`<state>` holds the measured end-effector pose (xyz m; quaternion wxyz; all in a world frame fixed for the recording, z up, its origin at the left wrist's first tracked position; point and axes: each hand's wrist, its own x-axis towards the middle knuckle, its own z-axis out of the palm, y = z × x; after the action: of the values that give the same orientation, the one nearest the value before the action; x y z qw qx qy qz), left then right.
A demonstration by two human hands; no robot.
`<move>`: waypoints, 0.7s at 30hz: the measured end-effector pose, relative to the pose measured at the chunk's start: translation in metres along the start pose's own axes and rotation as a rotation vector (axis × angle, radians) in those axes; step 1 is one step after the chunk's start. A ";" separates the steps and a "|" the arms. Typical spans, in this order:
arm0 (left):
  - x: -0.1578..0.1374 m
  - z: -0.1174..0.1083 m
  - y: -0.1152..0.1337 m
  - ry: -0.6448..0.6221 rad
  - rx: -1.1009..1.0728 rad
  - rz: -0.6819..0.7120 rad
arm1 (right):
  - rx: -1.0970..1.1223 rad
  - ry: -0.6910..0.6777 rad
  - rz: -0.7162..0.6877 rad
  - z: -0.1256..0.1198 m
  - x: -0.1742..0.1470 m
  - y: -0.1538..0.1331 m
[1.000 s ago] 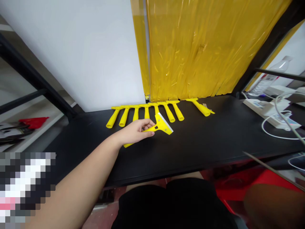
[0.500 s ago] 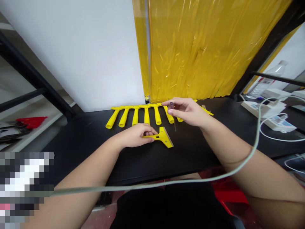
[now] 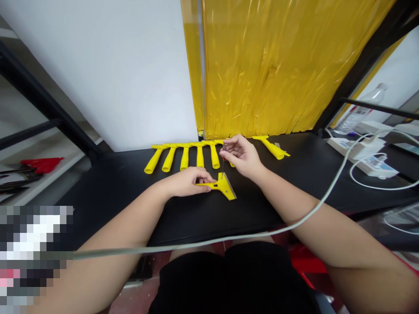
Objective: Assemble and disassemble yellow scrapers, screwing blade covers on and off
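Observation:
My left hand (image 3: 193, 181) is closed around the handle of a yellow scraper (image 3: 225, 189), whose wide head with a metal blade edge points right, just above the black table. Two screws show on that head. In my right hand (image 3: 241, 156) is a small screwdriver (image 3: 223, 162), held upright between thumb and fingers. Its thin shaft points down, and the tip meets the scraper's head at the upper screw. Behind my hands, several more yellow scrapers (image 3: 184, 158) lie in a row; my right hand hides part of the row.
The black table (image 3: 127, 183) backs onto a white panel and yellow film (image 3: 255, 78). White power strips (image 3: 360, 157) and a plastic bottle (image 3: 363, 109) are at the right. A pale cable (image 3: 209, 242) hangs across the front, over my forearms. Black frame posts stand on both sides.
My right hand has moved left and brought the screwdriver from beside the row onto the scraper's upper screw. My left hand keeps its hold on the scraper. The view has shifted slightly.

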<state>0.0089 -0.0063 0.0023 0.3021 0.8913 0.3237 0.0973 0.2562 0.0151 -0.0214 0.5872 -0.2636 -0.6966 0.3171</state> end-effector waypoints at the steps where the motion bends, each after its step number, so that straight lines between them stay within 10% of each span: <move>1: 0.000 0.000 0.000 -0.002 0.001 0.000 | -0.007 -0.006 -0.005 0.000 0.000 0.001; 21: 0.006 0.000 -0.011 -0.019 -0.031 0.020 | 0.336 -0.061 0.237 -0.002 0.006 -0.011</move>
<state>0.0084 0.0041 -0.0046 0.3179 0.8906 0.3105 0.0968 0.2572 0.0126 -0.0091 0.5600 -0.2322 -0.6155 0.5037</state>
